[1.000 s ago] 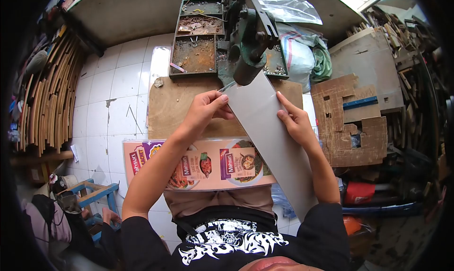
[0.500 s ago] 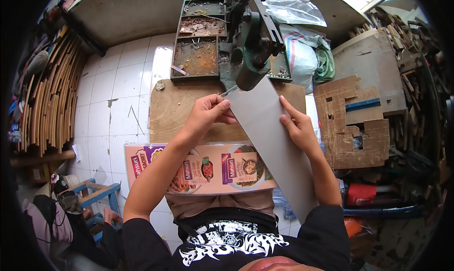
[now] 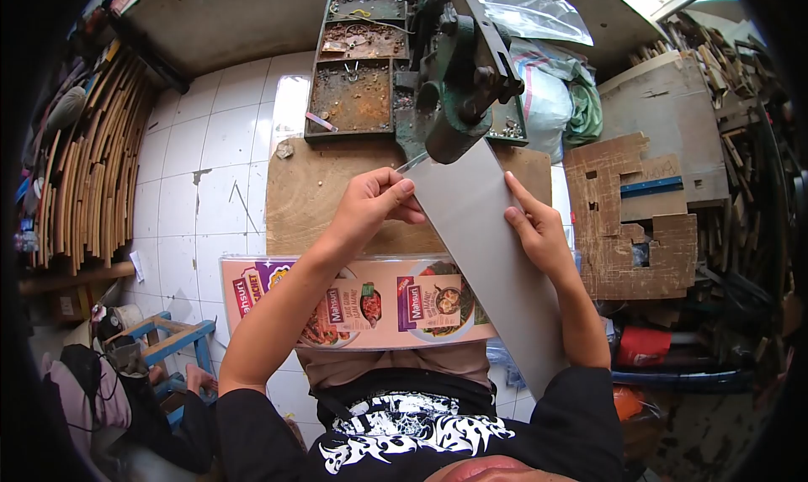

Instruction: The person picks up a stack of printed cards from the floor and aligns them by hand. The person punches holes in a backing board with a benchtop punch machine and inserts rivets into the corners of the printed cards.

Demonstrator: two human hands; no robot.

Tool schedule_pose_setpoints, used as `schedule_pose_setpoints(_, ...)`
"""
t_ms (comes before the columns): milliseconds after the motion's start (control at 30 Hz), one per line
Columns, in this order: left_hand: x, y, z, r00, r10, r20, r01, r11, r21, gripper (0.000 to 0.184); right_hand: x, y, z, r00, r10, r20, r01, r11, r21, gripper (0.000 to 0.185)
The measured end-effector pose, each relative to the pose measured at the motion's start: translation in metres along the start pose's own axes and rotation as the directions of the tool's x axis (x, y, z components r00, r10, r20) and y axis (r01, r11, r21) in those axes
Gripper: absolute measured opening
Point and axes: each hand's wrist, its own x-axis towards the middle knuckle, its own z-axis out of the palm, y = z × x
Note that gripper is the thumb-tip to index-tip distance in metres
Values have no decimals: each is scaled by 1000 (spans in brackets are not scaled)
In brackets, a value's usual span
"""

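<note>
A brown wooden worktop [image 3: 324, 209] carries a crumpled scrap [image 3: 284, 149] at 10 o'clock; a green press [image 3: 446, 103] stands at its 12 o'clock edge.

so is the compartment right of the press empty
Not empty: small shiny bits lie in the compartment, though the press hides part of it.

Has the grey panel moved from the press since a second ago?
No, not noticeably: the grey panel still has its far end at the press head.
</note>
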Motion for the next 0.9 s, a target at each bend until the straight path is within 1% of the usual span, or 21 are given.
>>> schedule_pose_setpoints(133,0,-1,-1,1000,2,4,-2,1000,-5,20,0,4,0,1000,-13,-9,13,1000,16,51)
schedule_pose_setpoints(200,0,1,0,1000,4,-6,-4,1000,3,20,0,6,-1,1000,-25,2,25,1000,-10,51)
schedule_pose_setpoints(333,-1,-1,1,1000,5,-9,-5,1000,2,20,-3,5,1,1000,26,9,-26,999,-22,51)
schedule_pose_setpoints(400,-1,-1,1,1000,9,-5,-9,1000,21,20,-2,5,2,999,-36,-21,36,999,10,52)
schedule_pose_setpoints(533,-4,2,2,1000,13,-9,-13,999,42,20,-6,-4,-1,996,-79,-39,80,996,28,51)
schedule_pose_setpoints(600,-5,2,2,1000,21,5,-21,998,57,22,-13,-12,-5,996,-80,-32,77,994,-83,51)
schedule_pose_setpoints(633,-5,1,2,1000,19,21,-20,997,69,25,-17,-17,-6,996,-78,-35,75,994,-84,51)
schedule_pose_setpoints(667,-5,-1,2,1000,10,26,-12,998,67,25,-23,-24,-5,989,-126,-71,117,985,-128,49)
schedule_pose_setpoints(700,-4,-2,1,997,3,80,-6,999,31,31,-32,-27,-5,979,-173,-104,153,973,-174,48)
schedule_pose_setpoints(733,-3,-2,0,991,4,135,-4,1000,-4,37,-41,-27,-4,980,-166,-109,145,973,-179,48)
schedule_pose_setpoints(767,-2,0,-1,989,13,148,-13,1000,-3,37,-49,-26,-5,979,-112,-168,102,992,-68,42)
schedule_pose_setpoints(800,-3,0,-2,994,9,110,-5,999,-42,42,-55,-25,-7,973,-54,-223,66,997,47,39)
schedule_pose_setpoints(833,-5,-1,-3,997,-5,75,11,997,-82,48,-63,-16,-11,970,-52,-239,64,997,40,39)
schedule_pose_setpoints(867,-3,-1,-5,999,-8,40,10,999,-50,51,-72,1,-20,987,70,-144,-29,961,273,43)
schedule_pose_setpoints(900,-2,-1,-6,998,-9,66,12,999,-48,51,-78,8,-30,996,29,89,-82,734,674,51)
